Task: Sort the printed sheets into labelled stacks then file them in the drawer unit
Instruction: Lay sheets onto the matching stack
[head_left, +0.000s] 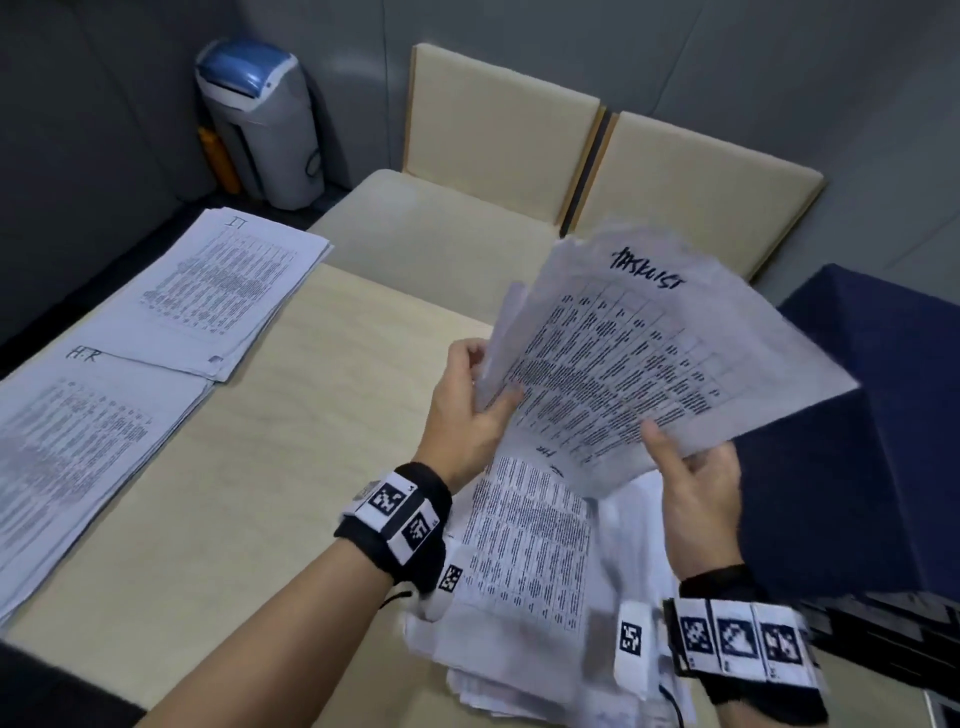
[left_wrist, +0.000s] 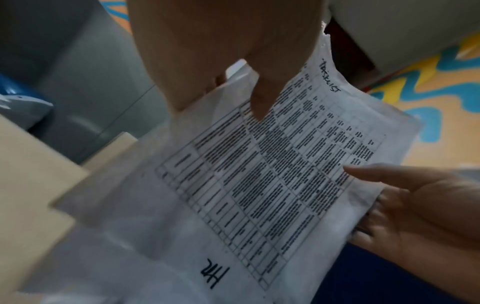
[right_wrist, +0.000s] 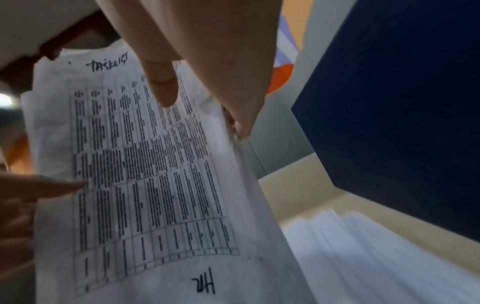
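Both hands hold a printed sheet (head_left: 644, 358) headed "TASKLIST" up over the table, with "HR" handwritten at its near edge. My left hand (head_left: 470, 400) pinches its left edge, thumb on the print. My right hand (head_left: 685, 467) pinches its lower right edge with the thumb on top. The same sheet (left_wrist: 272, 174) fills the left wrist view and, as the sheet (right_wrist: 145, 174), the right wrist view. Below the hands lies an untidy pile of printed sheets (head_left: 530, 571). A stack marked "IT" (head_left: 228, 291) and a stack marked "HR" (head_left: 88, 441) lie at the left.
A dark blue box-like unit (head_left: 852, 441) stands at the right edge of the beige table (head_left: 291, 467). Two beige chairs (head_left: 498, 135) face the table's far side. A grey bin with a blue lid (head_left: 260, 119) stands in the far corner.
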